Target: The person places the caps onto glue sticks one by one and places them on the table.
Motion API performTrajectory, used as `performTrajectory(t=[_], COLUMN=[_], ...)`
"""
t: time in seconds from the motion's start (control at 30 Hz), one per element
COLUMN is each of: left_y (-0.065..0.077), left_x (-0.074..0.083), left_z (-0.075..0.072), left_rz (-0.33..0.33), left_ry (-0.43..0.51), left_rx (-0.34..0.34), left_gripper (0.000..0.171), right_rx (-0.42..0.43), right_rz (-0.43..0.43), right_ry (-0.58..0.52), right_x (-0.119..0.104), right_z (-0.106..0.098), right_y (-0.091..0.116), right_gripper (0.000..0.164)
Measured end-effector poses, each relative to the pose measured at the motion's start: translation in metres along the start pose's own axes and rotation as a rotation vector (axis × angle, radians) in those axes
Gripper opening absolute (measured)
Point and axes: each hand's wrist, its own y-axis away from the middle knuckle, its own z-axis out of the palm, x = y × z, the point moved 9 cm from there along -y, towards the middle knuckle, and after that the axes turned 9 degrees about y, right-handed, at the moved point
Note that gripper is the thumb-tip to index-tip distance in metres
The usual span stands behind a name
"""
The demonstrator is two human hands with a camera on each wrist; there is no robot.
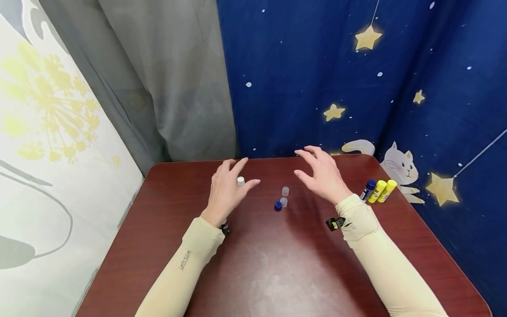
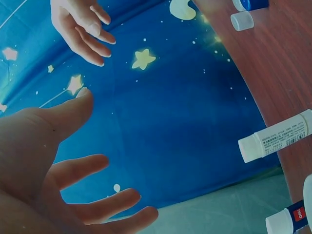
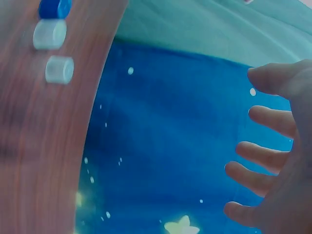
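Both hands are raised over the table with spread fingers and hold nothing. My left hand (image 1: 226,190) is nearest to a small white-ended item (image 1: 240,181), seen between its thumb and index finger. In the left wrist view a white tube with a printed label, like a glue stick (image 2: 285,134), lies near a dark blue tube with a white end (image 2: 287,220). Part of a dark tube (image 1: 225,227) shows beside the left cuff. My right hand (image 1: 322,176) is apart from a blue cap (image 1: 278,206) and two translucent caps (image 1: 285,191), which stand to its left.
At the table's right side lie a dark blue glue stick (image 1: 368,190) and two yellow ones (image 1: 382,191). The reddish-brown table (image 1: 269,273) ends at a blue starry curtain (image 1: 285,88) and a grey curtain (image 1: 186,88). A black band (image 1: 336,223) hangs at the right cuff.
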Motion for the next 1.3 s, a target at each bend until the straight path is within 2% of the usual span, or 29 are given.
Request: performTrajectory(t=[0.23, 0.47, 0.63, 0.87, 1.07, 1.17, 1.3], left_y=[0.005, 0.001, 0.001, 0.005, 0.027, 0.043, 0.062], left_x=[-0.006, -0.006, -0.014, -0.035, -0.044, -0.047, -0.054], left_z=[-0.007, -0.018, -0.029, -0.032, -0.02, -0.015, -0.013], left_rz=[-0.017, -0.007, -0.035, -0.119, -0.184, -0.207, -0.245], left_ry=[-0.01, -0.022, -0.021, -0.003, 0.052, 0.046, 0.026], left_rx=[0.017, 0.05, 0.07, 0.038, -0.067, -0.111, -0.138], left_gripper=[0.072, 0.065, 0.057, 0.054, 0.058, 0.062, 0.067], right_rx=[0.02, 0.074, 0.109, 0.13, 0.107, 0.097, 0.089], right_rz=[0.057, 0.094, 0.086, 0.087, 0.098, 0.104, 0.11], right_ry=[-0.1, -0.129, -0.149, -0.159, -0.162, -0.163, -0.16], right_x=[-0.019, -0.028, -0.034, -0.036, -0.032, -0.029, -0.026], right_z=[0.009, 0.002, -0.005, -0.007, 0.0, 0.003, 0.004], right_y=[0.013, 0.021, 0.025, 0.032, 0.04, 0.043, 0.045], right_gripper=[0.062, 0.065, 0.064, 0.062, 0.062, 0.062, 0.062])
